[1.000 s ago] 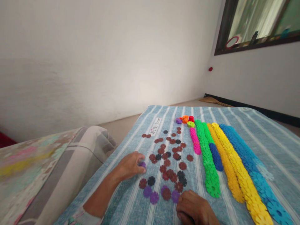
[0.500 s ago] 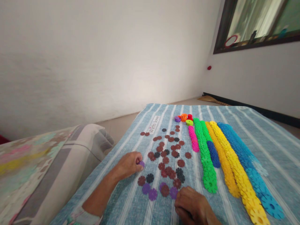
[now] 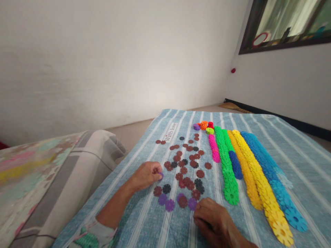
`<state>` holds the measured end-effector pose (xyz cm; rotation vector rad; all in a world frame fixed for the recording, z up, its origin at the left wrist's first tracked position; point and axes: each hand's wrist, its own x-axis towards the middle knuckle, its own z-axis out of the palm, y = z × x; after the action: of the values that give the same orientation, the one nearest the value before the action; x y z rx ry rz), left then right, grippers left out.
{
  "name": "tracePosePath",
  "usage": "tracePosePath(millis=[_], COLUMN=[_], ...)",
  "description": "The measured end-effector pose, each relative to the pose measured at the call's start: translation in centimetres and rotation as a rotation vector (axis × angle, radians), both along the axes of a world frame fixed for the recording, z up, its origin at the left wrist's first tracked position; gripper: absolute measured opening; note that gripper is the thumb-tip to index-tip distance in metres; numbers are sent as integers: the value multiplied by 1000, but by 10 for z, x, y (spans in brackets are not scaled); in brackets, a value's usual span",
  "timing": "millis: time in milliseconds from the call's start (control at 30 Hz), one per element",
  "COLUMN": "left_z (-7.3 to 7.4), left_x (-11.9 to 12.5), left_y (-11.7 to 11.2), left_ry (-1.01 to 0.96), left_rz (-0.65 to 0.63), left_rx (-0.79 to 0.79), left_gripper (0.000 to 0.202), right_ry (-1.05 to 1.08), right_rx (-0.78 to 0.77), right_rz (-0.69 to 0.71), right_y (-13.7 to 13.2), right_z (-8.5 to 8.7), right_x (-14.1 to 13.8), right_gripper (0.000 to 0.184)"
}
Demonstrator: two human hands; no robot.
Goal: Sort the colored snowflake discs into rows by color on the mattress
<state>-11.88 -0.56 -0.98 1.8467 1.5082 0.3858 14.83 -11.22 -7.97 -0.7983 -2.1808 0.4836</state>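
My left hand point(image 3: 150, 175) pinches a purple notched plastic disc point(image 3: 161, 176) between thumb and fingertips, just above the cloth. My right hand point(image 3: 210, 218) rests closed at the front, its knuckles beside a flat purple disc point(image 3: 192, 204); whatever its curled fingers hold, if anything, is hidden. Between the hands lie loose discs: a purple disc point(image 3: 170, 205), a brown disc point(image 3: 183, 202), a black disc point(image 3: 167, 188) and several more brown and black ones spreading toward the far side.
Overlapping rows of green discs point(image 3: 231, 194), yellow discs point(image 3: 281, 230) and blue discs point(image 3: 296, 220) run along the right. Shorter pink discs point(image 3: 214, 148) and small orange stacks point(image 3: 204, 125) sit farther back. A striped blue cloth point(image 3: 124, 217) covers the surface; bedding point(image 3: 88, 165) lies left.
The view has tilted slightly, so the discs sit a little higher. My left hand has shifted slightly right with the purple disc; my right hand has hardly moved.
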Motion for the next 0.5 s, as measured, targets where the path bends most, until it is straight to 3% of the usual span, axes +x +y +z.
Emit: tracePosePath(millis=[167,300,500], left_z=[-1,-6,-8], left_x=[17,31,46], left_y=[-10,-19,-26], left_ry=[-127,-142,-64], left_rz=[-18,-66,-240], left_rx=[-56,-88,53], left_gripper=[14,12,10], right_ry=[8,-79,-234], right_rx=[154,309,315], right_rz=[-92,-246,-358], right_y=[-4,-3,0], right_z=[1,0,-6], right_x=[2,-1,-10], right_gripper=[14,19,23])
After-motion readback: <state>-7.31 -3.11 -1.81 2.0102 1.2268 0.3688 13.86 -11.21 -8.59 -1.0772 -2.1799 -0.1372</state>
